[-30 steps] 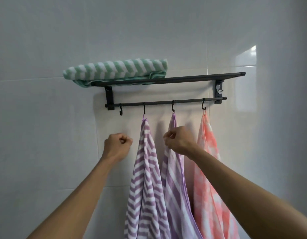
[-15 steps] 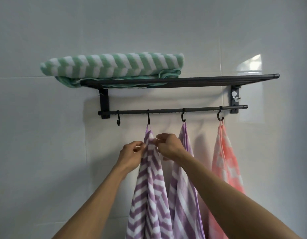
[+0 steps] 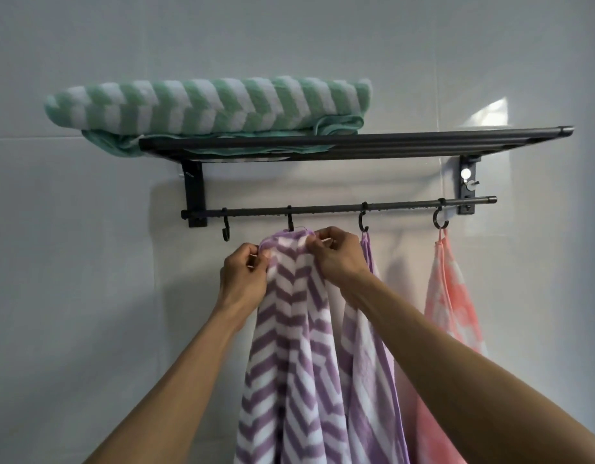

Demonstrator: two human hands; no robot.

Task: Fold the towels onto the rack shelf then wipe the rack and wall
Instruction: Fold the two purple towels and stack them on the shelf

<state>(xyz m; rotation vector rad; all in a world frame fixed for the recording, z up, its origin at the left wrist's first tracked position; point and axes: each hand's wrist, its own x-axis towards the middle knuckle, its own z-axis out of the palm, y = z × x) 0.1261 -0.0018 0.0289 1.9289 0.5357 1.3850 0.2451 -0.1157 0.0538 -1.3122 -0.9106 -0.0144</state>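
White tiled wall (image 3: 88, 296) backs the rack shelf (image 3: 423, 142), where one green towel (image 3: 209, 107) lies folded above both hands. Left hand (image 3: 244, 279) and right hand (image 3: 338, 256) pinch the purple chevron towel (image 3: 289, 329) at its hook (image 3: 290, 222); two more hang rightward, wiping not yet begun.

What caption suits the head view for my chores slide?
Both hands, left and right, pinch the purple-and-white chevron towel at its hook beneath the black metal rack.

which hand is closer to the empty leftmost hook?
Left. The left hand pinches the purple chevron towel just below-right of the empty hook; the right hand is farther right, beyond the towel's top.
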